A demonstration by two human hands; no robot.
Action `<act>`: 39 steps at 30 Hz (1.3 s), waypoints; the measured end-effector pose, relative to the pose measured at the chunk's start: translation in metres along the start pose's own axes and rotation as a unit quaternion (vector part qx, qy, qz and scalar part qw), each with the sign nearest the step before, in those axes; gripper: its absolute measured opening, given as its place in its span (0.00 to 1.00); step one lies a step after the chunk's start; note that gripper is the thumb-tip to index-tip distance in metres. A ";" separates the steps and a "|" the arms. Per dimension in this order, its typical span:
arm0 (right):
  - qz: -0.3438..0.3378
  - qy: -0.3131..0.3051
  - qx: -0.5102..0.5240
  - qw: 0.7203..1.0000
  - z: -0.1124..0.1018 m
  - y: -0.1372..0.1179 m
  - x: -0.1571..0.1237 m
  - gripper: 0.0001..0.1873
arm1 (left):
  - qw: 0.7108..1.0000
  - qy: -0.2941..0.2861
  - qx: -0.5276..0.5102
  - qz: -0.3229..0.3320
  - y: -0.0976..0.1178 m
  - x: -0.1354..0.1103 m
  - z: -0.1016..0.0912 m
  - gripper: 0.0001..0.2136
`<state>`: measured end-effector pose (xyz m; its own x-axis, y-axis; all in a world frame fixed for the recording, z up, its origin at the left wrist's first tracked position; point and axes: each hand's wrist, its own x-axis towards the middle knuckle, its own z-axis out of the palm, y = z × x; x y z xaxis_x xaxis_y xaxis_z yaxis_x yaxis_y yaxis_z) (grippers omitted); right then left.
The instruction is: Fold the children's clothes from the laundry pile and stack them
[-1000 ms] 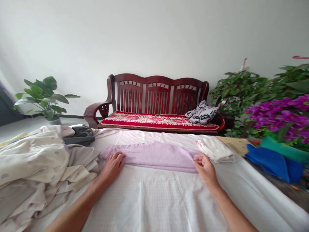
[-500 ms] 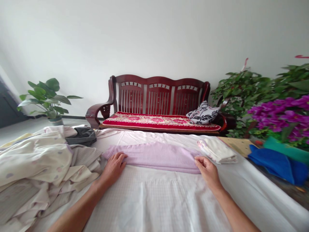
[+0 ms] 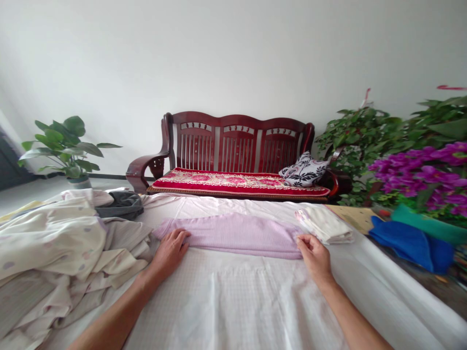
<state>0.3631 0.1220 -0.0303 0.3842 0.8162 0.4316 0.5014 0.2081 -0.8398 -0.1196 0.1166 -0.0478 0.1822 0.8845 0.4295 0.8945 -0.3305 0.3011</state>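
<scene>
Little has changed: over the last second the right hand (image 3: 315, 256) has edged slightly outward at the right end of the lilac garment (image 3: 241, 236), where its thumb and fingertips pinch the fabric. The left hand (image 3: 172, 249) stays laid on the opposite end, fingers extended, resting rather than gripping. The garment lies as a long strip on the white sheet (image 3: 237, 301), between the heap of clothes (image 3: 62, 243) and the folded cream cloth (image 3: 326, 226); the shift probably draws that end straighter.
</scene>
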 end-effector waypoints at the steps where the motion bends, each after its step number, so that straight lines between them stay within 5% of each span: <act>1: 0.004 0.010 -0.004 1.000 -0.001 0.001 0.001 0.17 | 1.000 0.000 -0.002 0.000 0.000 0.000 -0.001 0.13; 6: 0.024 0.043 -0.024 0.998 -0.003 0.010 0.006 0.19 | 0.999 -0.009 -0.021 0.032 0.001 -0.002 -0.007 0.15; 11: 0.026 0.012 -0.079 0.997 -0.015 0.022 0.012 0.15 | 0.998 -0.008 -0.040 0.042 0.001 -0.001 -0.007 0.12; 19: 0.028 -0.035 -0.122 0.991 -0.029 0.043 0.019 0.23 | 0.998 0.005 -0.068 0.013 -0.003 0.004 -0.002 0.12; 24: 0.038 -0.048 -0.094 0.994 -0.025 0.029 0.018 0.20 | 0.997 0.015 -0.072 -0.005 -0.001 0.005 -0.003 0.11; 31: 0.019 0.040 0.013 0.999 -0.031 0.000 0.008 0.19 | 0.996 0.038 -0.084 -0.014 -0.006 0.005 -0.002 0.11; 39: 0.047 -0.026 -0.041 0.998 -0.042 0.009 -0.003 0.17 | 0.997 0.038 -0.054 -0.030 -0.004 0.005 -0.007 0.08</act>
<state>0.3988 0.0992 -0.0250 0.3929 0.8571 0.3331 0.5274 0.0867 -0.8452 -0.1254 0.1196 -0.0406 0.0951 0.8772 0.4706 0.8530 -0.3155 0.4157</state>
